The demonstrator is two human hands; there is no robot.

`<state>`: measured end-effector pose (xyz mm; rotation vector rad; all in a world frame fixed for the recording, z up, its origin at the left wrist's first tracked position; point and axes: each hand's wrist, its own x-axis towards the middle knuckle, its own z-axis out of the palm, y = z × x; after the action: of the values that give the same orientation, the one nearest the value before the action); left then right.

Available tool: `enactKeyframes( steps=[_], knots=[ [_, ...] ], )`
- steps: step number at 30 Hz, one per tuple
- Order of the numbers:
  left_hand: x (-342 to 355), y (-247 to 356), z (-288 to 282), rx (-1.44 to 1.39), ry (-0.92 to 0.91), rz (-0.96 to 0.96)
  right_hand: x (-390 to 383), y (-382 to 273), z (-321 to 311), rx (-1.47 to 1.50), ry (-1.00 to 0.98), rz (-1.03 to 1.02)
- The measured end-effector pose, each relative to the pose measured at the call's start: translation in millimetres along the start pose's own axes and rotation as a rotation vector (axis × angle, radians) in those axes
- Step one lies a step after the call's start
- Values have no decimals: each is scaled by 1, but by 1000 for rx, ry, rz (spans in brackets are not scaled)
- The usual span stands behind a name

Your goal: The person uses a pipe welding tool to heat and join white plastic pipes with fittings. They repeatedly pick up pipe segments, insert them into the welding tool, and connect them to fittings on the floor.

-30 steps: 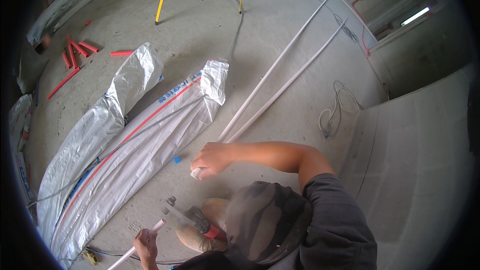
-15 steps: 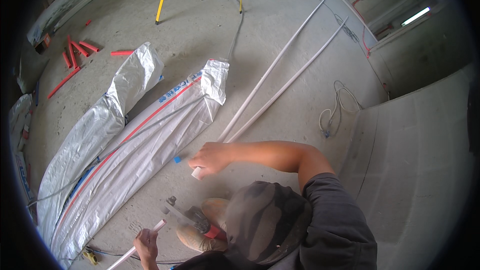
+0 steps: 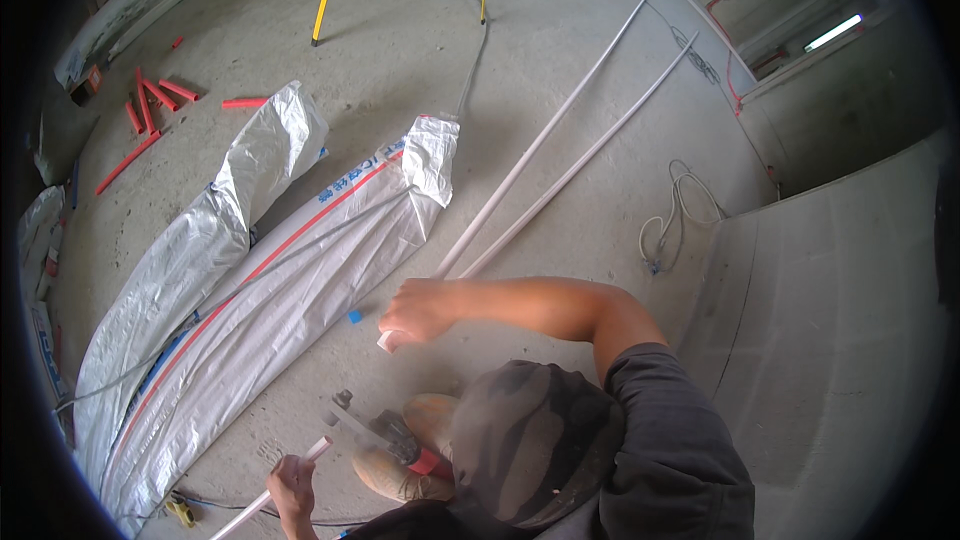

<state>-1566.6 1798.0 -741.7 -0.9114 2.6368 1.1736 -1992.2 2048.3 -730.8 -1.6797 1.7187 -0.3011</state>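
The person's left hand (image 3: 290,490) has its grip clamped round a pale, slender, rigid-looking pipe (image 3: 242,518), near its squared end, at the lower left; the length beyond runs out of view, and a hold this close to the tip presumably serves to govern that end. The right hand (image 3: 415,310), arm reaching across the front, has its grip closed about another pale pipe stub with a blunt white end (image 3: 387,341), which projects beneath the fingers. Behind that hand two long, straight, pale pipes (image 3: 545,150) run out over the rough grey concrete floor (image 3: 560,30); the stub appears continuous with them (whether one or both are grasped cannot be determined), and the floor probably bears most of their weight. Between the hands, beside the dusty tan shoes (image 3: 395,478), is a dark power tool with a red collar (image 3: 426,461), within easy reach; its support is hidden. To the left lie a crumpled, shiny silver plastic sleeve (image 3: 165,270) and a creased white plastic wrapping with a red stripe (image 3: 300,290), presumably keeping dust off their contents. A small blue piece (image 3: 354,317) sits near the right hand; short red tubes (image 3: 148,105) lie scattered farther off.
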Motion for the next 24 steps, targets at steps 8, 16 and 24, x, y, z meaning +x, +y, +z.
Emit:
enactKeyframes(
  steps=[8, 16, 24],
  knots=[
    [-1, 0, 0, -5, 12, 24, -6, -9, -15, 38, 15, -26],
    [-1, 1, -1, -30, 5, 32, 2, -17, 0, 4, -15, 96],
    [-4, 1, 3, -33, 7, 37, 2, 4, 2, -54, -85, 62]
  ],
)
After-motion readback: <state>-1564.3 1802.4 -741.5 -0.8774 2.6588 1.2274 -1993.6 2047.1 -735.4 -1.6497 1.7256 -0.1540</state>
